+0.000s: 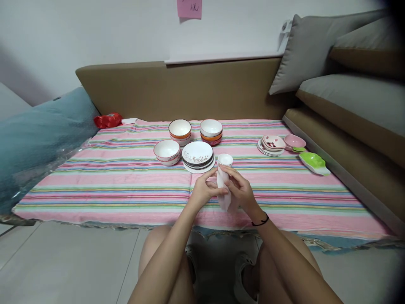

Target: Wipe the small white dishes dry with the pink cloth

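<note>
Both my hands meet over the near half of a striped cloth (126,185) spread on a low sofa bed. My left hand (204,191) and my right hand (238,190) have their fingers closed on a white cloth (224,190) that is wrapped round a small white cup (225,159). The cup's rim points up and away from me. A stack of white patterned plates (198,156) lies just behind the cup, with a white bowl (166,151) to its left.
Two stacks of bowls (179,130) (211,130) stand behind the plates. Small pink and white dishes (272,145) (295,142) and a green dish (314,162) lie at the right. A red packet (108,120) lies far left. Cushions (306,50) flank the bed.
</note>
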`<state>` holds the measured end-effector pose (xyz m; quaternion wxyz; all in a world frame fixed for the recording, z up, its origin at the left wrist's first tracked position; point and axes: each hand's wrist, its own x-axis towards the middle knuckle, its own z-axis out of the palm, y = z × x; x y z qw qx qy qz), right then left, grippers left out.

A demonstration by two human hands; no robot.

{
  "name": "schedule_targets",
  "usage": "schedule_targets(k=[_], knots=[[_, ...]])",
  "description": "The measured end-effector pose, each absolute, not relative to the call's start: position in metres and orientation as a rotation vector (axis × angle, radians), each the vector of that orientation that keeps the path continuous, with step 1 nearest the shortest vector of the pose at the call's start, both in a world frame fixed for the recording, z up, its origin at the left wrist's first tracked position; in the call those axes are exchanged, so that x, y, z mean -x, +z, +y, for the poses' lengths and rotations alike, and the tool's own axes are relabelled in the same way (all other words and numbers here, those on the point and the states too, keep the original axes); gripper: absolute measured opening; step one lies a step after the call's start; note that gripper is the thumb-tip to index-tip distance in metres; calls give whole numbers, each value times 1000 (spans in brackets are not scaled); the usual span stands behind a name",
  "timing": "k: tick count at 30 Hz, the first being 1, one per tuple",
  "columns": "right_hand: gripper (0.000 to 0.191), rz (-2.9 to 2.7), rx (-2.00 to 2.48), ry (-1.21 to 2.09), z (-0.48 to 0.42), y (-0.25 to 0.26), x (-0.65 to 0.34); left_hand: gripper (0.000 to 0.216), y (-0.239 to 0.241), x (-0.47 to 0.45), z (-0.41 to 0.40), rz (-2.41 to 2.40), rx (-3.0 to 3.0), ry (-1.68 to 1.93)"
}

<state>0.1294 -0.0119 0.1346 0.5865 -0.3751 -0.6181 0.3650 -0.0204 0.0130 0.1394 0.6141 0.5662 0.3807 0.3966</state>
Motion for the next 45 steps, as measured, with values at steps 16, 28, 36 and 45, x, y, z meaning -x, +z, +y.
schedule_targets(k=[16,28,36,45], knots=[[35,-1477,871,843,-10,133,-129,74,136,21,14,854,-1301,958],[40,-1202,964,1163,-10,129,-131,84,134,27,14,942,-2001,1032],[43,-1024,930,1285,-6,125,-123,79,142,25,10,1224,-2191,967],[42,-1008,975,1350,-4,115,-120,74,140,26,12,1334,-2326,949]])
